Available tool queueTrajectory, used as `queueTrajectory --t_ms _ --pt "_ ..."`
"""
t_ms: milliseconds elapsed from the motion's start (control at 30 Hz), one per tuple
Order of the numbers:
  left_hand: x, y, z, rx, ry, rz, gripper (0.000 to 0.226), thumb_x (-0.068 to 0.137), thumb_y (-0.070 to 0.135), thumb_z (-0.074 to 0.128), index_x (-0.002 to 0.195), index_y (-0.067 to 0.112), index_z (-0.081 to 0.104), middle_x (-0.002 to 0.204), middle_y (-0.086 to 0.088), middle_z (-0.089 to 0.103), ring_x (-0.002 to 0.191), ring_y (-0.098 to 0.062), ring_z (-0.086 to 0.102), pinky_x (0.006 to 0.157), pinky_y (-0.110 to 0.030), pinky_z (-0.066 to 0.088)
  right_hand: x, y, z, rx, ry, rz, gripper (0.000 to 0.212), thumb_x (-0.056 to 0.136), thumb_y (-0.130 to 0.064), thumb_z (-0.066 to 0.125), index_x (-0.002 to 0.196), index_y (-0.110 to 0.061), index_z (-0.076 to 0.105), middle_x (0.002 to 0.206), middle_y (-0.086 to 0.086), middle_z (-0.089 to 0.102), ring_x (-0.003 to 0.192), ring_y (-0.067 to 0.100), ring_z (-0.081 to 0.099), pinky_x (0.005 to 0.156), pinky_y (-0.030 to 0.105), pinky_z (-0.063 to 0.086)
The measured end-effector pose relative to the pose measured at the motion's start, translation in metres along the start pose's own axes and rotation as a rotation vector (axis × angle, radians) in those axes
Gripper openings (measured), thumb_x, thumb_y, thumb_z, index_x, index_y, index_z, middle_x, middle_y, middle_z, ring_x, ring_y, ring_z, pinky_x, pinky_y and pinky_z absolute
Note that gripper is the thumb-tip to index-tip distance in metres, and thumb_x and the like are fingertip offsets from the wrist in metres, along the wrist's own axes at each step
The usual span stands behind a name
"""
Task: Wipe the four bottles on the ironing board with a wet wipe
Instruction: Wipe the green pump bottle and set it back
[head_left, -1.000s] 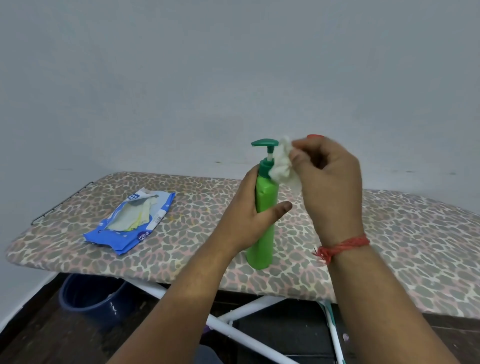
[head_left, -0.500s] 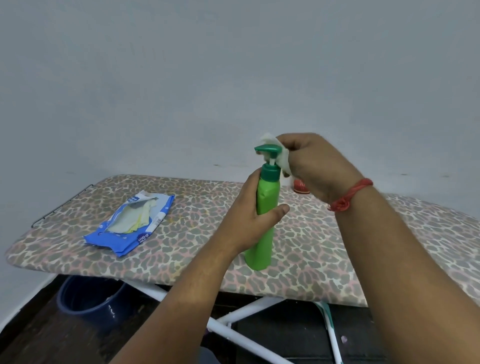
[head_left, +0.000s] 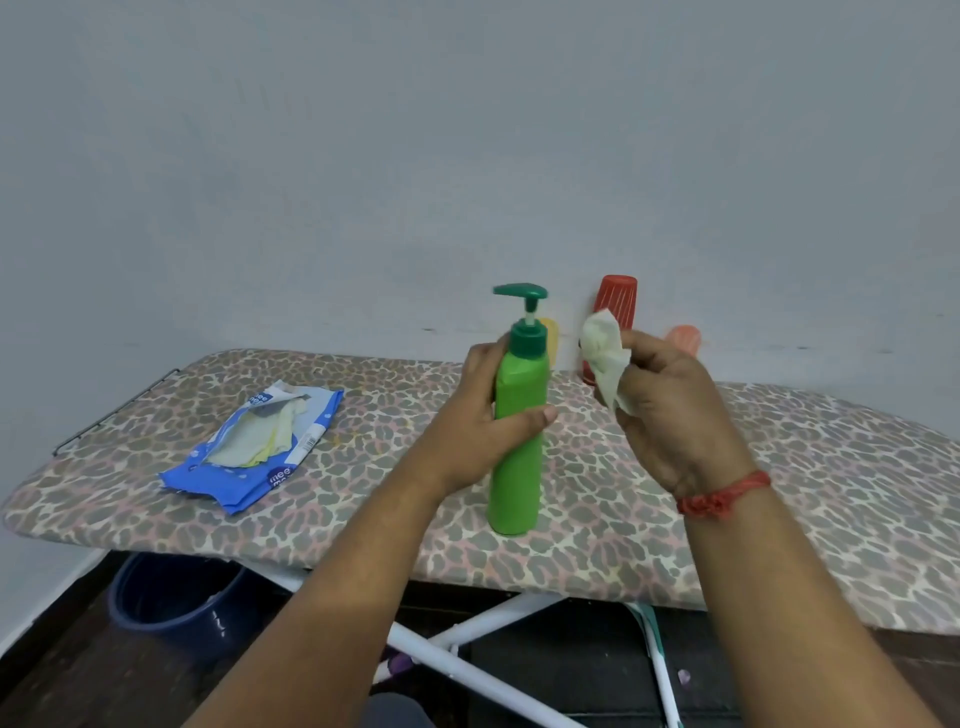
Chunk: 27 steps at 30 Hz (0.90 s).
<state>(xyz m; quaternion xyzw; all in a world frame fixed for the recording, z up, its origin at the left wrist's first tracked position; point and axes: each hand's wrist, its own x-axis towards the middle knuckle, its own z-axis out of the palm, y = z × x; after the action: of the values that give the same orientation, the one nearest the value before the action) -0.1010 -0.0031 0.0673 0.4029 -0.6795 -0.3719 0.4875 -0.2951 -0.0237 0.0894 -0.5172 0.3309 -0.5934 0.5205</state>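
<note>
The green pump bottle (head_left: 519, 436) stands upright on the ironing board (head_left: 779, 493), near its front edge. The left hand (head_left: 483, 415) grips its upper body, thumb across the front. The right hand (head_left: 670, 410) pinches a crumpled wet wipe (head_left: 605, 358) just beside the pump, apart from it. Recommended: keep the base planted, wrap the wipe around the collar, stroke downward, rotate.

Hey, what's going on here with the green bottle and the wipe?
A person is cleaning bottles on a leopard-print ironing board. The left hand grips an upright green pump bottle standing on the board. The right hand holds a crumpled wet wipe just beside the pump, not touching it. An opened blue wipes pack lies to the left.
</note>
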Motion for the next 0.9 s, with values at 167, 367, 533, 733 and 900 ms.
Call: queueTrajectory --t_ms 167,367,533,733,900 --pt "-0.002 -0.013 -0.024 -0.214 0.077 -0.064 0.077 0.078 0.037 0.082 0.143 0.050 0.043 0.128 0.016 0.068 0.117 -0.008 0.067 0.087 -0.024 0.058 -0.016 0.056 -0.013 -0.309 0.148 0.108 0.028 0.094 -0.010 0.061 0.097 -0.033 0.077 0.099 -0.010 0.075 0.092 0.011 0.068 0.072 0.027 0.053" --pt "-0.028 -0.031 -0.015 -0.221 0.181 -0.111 0.047 0.073 0.062 0.080 0.114 0.060 0.058 0.120 0.025 0.068 0.112 0.007 0.063 0.081 -0.013 0.054 -0.033 0.088 -0.014 -0.321 0.178 0.137 0.029 0.094 -0.013 0.061 0.089 -0.036 0.077 0.094 -0.007 0.075 0.079 0.006 0.069 0.062 0.024 0.053" --pt "-0.044 -0.046 0.005 -0.115 0.116 -0.116 0.046 0.075 0.051 0.080 0.111 0.067 0.057 0.121 0.026 0.068 0.114 0.000 0.066 0.087 -0.022 0.056 -0.038 0.098 -0.018 -0.244 0.206 0.158 0.028 0.096 -0.010 0.058 0.099 -0.032 0.076 0.104 -0.002 0.074 0.100 0.027 0.069 0.084 0.051 0.058" --pt "-0.030 -0.057 0.007 -0.156 0.182 -0.105 0.047 0.089 0.028 0.077 0.114 0.062 0.056 0.116 0.034 0.067 0.107 0.008 0.065 0.079 -0.012 0.054 -0.037 0.099 -0.022 -0.158 0.215 0.189 0.025 0.096 -0.008 0.059 0.103 -0.026 0.076 0.110 0.003 0.073 0.106 0.029 0.068 0.089 0.052 0.057" --pt "0.023 -0.070 -0.008 -0.166 0.282 -0.142 0.044 0.091 0.021 0.075 0.117 0.047 0.051 0.116 0.027 0.064 0.100 0.011 0.064 0.079 -0.014 0.054 -0.038 0.101 -0.021 -0.226 0.192 0.150 0.023 0.096 -0.008 0.059 0.103 -0.023 0.075 0.111 0.004 0.071 0.093 0.023 0.068 0.067 0.033 0.057"
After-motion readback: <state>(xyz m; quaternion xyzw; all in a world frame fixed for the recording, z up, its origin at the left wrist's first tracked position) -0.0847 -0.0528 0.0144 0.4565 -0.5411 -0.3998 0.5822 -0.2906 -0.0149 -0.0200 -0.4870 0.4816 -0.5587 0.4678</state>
